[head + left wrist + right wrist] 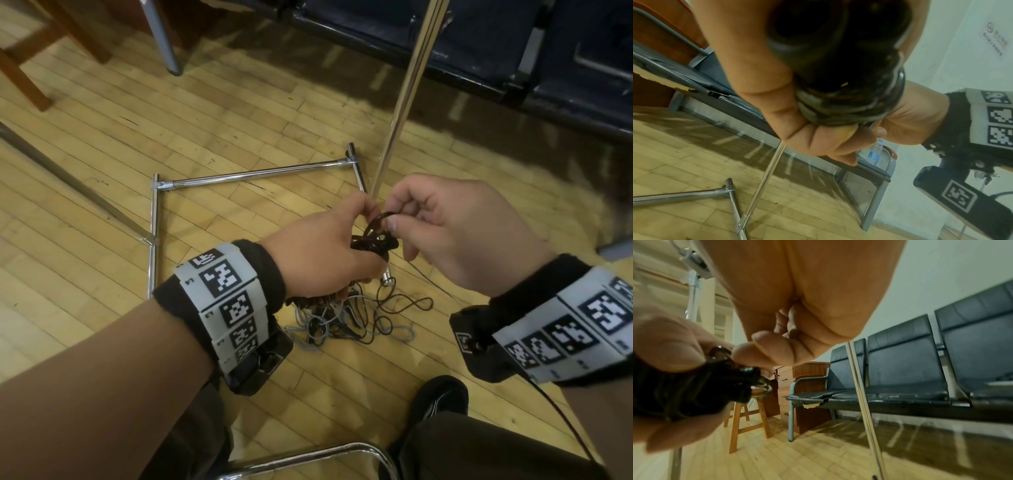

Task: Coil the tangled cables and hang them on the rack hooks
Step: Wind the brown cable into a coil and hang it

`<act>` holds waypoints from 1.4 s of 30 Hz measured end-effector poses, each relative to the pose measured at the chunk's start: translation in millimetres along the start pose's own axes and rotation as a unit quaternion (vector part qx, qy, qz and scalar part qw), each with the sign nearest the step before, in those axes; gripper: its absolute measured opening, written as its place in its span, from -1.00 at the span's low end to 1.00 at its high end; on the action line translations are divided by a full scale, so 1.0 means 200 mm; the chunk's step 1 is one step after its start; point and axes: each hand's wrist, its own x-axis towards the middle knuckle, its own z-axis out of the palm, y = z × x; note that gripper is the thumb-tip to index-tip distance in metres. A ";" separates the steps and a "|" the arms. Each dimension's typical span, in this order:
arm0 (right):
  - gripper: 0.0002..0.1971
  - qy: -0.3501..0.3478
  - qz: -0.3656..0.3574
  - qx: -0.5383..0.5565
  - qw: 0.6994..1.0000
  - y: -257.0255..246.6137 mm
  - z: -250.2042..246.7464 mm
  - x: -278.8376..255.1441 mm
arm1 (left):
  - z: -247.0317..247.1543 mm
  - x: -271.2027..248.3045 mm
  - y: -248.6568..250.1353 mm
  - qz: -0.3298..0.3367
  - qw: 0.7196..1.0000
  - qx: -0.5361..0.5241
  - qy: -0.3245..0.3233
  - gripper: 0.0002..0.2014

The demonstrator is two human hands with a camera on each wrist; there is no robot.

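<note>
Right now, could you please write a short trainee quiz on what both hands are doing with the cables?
1. True or false: the left hand grips the coiled bundle of dark brown cable.
2. Which hand pinches a loop at the top of that bundle? A) left B) right C) neither
3. Fill in: the loose tangle of grey and dark cables lies on the ______ beside the chrome tube rack base.

Key
1. True.
2. B: the right hand pinches the loop with its fingers.
3. Floor: the pale wooden plank floor.
</note>
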 end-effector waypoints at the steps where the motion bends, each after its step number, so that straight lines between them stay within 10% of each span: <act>1: -0.93 0.001 0.006 0.020 1.000 -0.01 0.00 0.00 | 0.00 0.00 0.00 0.000 1.000 -0.002 0.002 -0.60; 19: -0.93 -0.030 -0.004 0.002 1.000 0.00 0.01 -0.02 | 0.01 0.00 -0.02 -0.006 0.997 0.072 -0.019 -0.61; 34: -0.98 0.028 0.018 0.015 0.999 0.02 0.06 -0.01 | 0.00 0.02 -0.08 -0.020 0.990 -0.137 0.013 -0.63; 42: -0.81 0.021 -0.001 -0.024 0.999 0.02 0.07 -0.03 | -0.02 0.01 -0.07 0.006 0.998 -0.015 0.066 -0.63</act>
